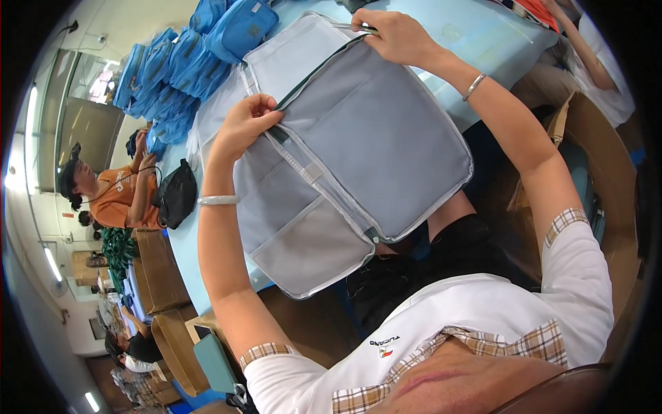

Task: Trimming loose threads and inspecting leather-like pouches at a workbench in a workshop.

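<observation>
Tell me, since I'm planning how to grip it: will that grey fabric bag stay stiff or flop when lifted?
Probably floppy: the grey bag sags where it hangs past the table edge. Likely light, since the left hand and right hand hold it up by pinches alone. Its woven cloth looks unlikely to slip.

Bright, sharp centre, fisheye-bent dark rim

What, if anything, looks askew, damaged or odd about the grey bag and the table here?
Nothing stands out. The grey bag is held open by the left hand and right hand, with no visible tears. The blue bags lie heaped on the table.
</observation>
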